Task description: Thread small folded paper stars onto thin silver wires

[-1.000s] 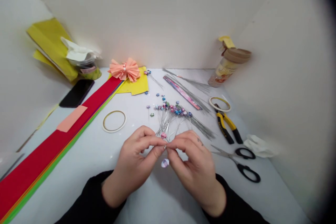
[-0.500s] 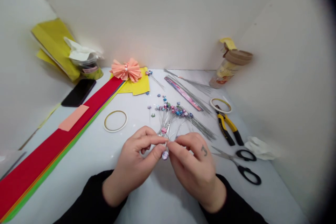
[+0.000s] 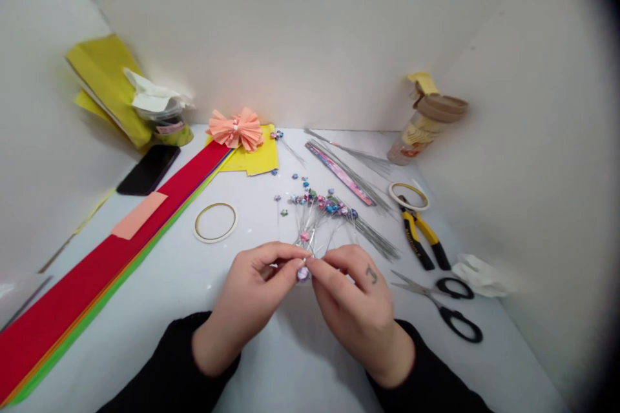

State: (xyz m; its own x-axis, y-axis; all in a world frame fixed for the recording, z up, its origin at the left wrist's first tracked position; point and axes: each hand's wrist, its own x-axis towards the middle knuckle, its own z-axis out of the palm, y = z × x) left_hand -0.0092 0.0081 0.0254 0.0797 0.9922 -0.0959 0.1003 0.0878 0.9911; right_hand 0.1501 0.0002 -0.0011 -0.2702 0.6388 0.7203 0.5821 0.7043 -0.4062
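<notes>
My left hand (image 3: 252,287) and my right hand (image 3: 351,300) meet at the middle of the white tabletop (image 3: 252,329). Their fingertips pinch a thin wire (image 3: 305,262) together. A small lilac paper star (image 3: 303,274) sits at the wire's lower end, partly hidden by my fingers. Just beyond my hands lies a loose bunch of wire stems topped with small paper stars (image 3: 322,205). Its lower ends are near my fingertips. A few loose stars (image 3: 295,176) lie farther back.
Right of my hands are scissors (image 3: 448,306), yellow-handled pliers (image 3: 419,235) and a tape ring (image 3: 409,196). Left lie a long stack of coloured paper strips (image 3: 99,271), another tape ring (image 3: 215,222) and a phone (image 3: 148,170). A peach paper flower (image 3: 236,130) sits on yellow paper at the back. White walls surround the table.
The lilac paper star has risen from below my fingers to between my fingertips. Both hands have turned slightly and drawn in around it.
</notes>
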